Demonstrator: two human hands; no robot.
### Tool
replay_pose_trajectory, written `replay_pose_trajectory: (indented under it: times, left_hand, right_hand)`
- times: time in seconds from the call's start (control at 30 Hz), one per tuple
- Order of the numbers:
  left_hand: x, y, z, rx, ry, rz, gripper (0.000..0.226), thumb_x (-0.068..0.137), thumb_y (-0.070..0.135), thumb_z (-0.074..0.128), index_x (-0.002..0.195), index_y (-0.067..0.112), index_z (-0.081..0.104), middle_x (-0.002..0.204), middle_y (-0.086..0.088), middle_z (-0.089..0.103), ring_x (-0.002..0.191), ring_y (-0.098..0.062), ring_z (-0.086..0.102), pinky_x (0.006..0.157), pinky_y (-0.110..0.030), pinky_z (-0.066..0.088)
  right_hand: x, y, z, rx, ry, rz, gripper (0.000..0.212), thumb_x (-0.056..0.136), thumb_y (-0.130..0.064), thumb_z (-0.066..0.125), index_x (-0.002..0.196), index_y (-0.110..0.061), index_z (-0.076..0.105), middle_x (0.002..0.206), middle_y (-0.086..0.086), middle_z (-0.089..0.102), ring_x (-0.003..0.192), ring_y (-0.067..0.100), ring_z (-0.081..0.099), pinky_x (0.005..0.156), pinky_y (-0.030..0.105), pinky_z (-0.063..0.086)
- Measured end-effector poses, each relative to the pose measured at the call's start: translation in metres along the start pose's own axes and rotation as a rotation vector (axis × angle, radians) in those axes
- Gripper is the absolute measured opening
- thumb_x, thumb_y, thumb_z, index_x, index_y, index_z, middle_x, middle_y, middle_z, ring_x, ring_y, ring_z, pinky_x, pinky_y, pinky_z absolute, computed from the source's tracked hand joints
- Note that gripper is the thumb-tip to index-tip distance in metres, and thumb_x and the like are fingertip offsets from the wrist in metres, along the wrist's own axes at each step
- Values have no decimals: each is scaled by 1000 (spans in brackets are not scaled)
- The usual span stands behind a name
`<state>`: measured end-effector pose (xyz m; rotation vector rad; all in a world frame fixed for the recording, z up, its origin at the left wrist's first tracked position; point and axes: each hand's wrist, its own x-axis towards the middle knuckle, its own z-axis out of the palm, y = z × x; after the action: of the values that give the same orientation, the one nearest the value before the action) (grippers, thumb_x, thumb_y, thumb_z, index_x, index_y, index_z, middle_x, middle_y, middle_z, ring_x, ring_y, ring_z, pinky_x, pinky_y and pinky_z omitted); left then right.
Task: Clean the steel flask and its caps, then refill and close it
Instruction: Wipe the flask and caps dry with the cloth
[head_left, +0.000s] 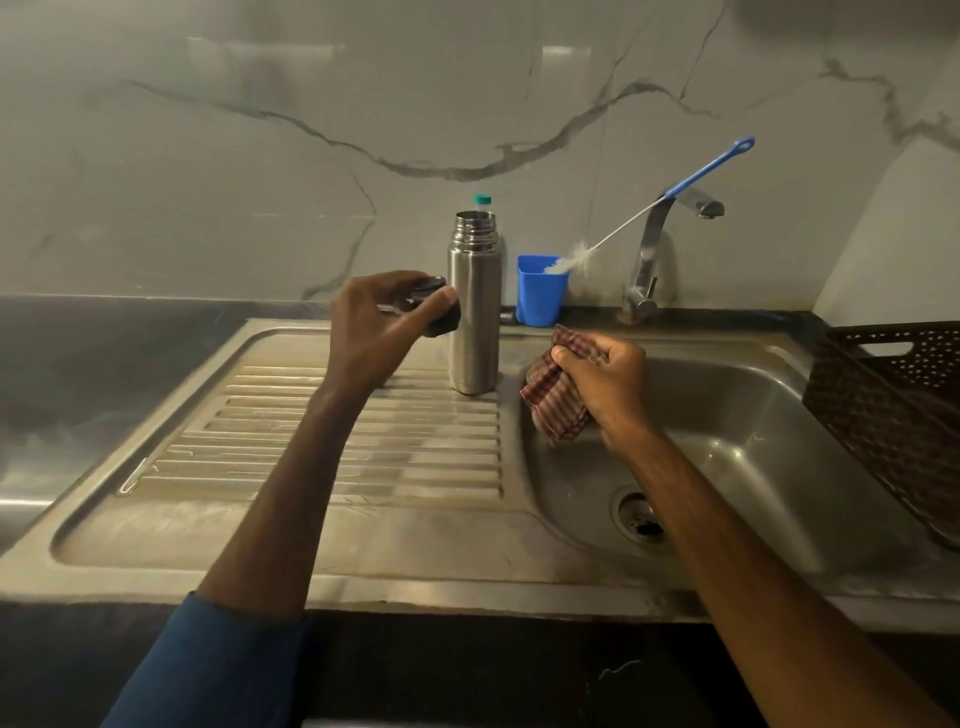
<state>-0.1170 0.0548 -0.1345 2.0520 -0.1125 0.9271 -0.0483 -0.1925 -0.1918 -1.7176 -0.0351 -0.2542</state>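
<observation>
The steel flask (474, 312) stands upright and uncapped at the back of the drainboard (291, 441). Just left of it, my left hand (379, 327) grips a dark inner cap (441, 309) level with the flask's middle; the cap almost touches the flask's side. My right hand (608, 389) is closed around a bunched red checked cloth (553, 395), held over the left edge of the sink basin (737, 457). A bottle with a green cap (482, 199) shows only its top behind the flask.
A blue cup (540, 293) behind the sink holds a long bottle brush (675, 195) with a blue handle. The tap (660, 244) rises at the back of the basin. A dark woven basket (898, 400) sits at the right edge. The drain (639, 517) lies in the basin floor.
</observation>
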Motion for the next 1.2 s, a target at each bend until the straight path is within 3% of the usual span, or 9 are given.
replay_pose_trajectory:
  times: [0.1, 0.23, 0.37, 0.47, 0.67, 0.77, 1.0, 1.13, 1.2]
  left_hand:
    - [-3, -12, -3, 80, -6, -27, 34, 87, 47, 79, 105, 18, 82, 91, 5, 79, 82, -11, 74, 78, -40, 63]
    - [-5, -26, 8, 267, -40, -164, 26, 80, 39, 82, 94, 17, 84, 88, 2, 80, 77, -9, 71, 79, -36, 62]
    - [-9, -48, 20, 439, -122, -257, 27, 70, 38, 75, 72, 11, 78, 70, -6, 75, 69, -22, 72, 67, -37, 60]
    - [-9, -61, 29, 522, -139, -297, 26, 70, 39, 71, 65, 13, 75, 62, -2, 70, 61, -21, 67, 65, -38, 58]
    - [-6, -65, 46, 567, -135, -299, 23, 82, 29, 77, 72, 8, 75, 65, -4, 65, 66, -21, 59, 62, -32, 38]
    - [-5, -67, 52, 575, -132, -297, 24, 83, 31, 77, 77, 8, 73, 70, -5, 66, 73, -26, 63, 61, -36, 47]
    - [-3, -69, 50, 602, -79, -266, 36, 90, 35, 72, 80, 1, 67, 77, -13, 67, 79, -33, 63, 67, -36, 37]
    - [-2, -66, 40, 484, 39, -202, 34, 98, 33, 64, 96, 0, 74, 95, -15, 75, 88, -33, 68, 76, -42, 51]
    - [-2, -66, 33, 501, 105, -184, 27, 97, 27, 62, 103, 4, 75, 101, -13, 76, 98, -33, 66, 80, -40, 50]
  right_hand:
    - [-3, 5, 5, -2, 4, 36, 38, 87, -23, 82, 122, -14, 71, 101, -1, 75, 87, 10, 72, 72, 24, 59]
    - [-4, 11, 7, -31, 9, 32, 39, 85, -22, 84, 121, -12, 73, 101, 0, 76, 87, 11, 72, 71, 23, 58]
    - [-5, 13, 4, -32, 0, 42, 39, 86, -21, 83, 122, -12, 71, 103, 1, 76, 90, 14, 72, 78, 29, 60]
    - [-6, 15, 4, -26, -14, 44, 37, 87, -19, 82, 121, -9, 71, 103, 3, 76, 90, 16, 73, 78, 29, 60]
    - [-7, 15, 3, -26, -37, 54, 37, 88, -19, 80, 123, -9, 69, 106, 4, 75, 91, 15, 72, 78, 28, 59]
    - [-6, 15, 1, -32, -39, 60, 37, 89, -20, 81, 123, -10, 70, 106, 4, 76, 92, 17, 73, 83, 34, 61]
    - [-7, 14, 2, -11, -50, 55, 32, 88, -16, 80, 118, -9, 71, 100, 4, 75, 88, 14, 72, 78, 30, 60]
    - [-8, 14, 4, -29, -54, 60, 35, 88, -16, 81, 121, -9, 70, 102, 4, 75, 90, 16, 72, 83, 34, 61]
    - [-8, 15, 5, -35, -57, 60, 36, 88, -17, 81, 122, -8, 70, 103, 5, 75, 90, 17, 72, 82, 33, 61]
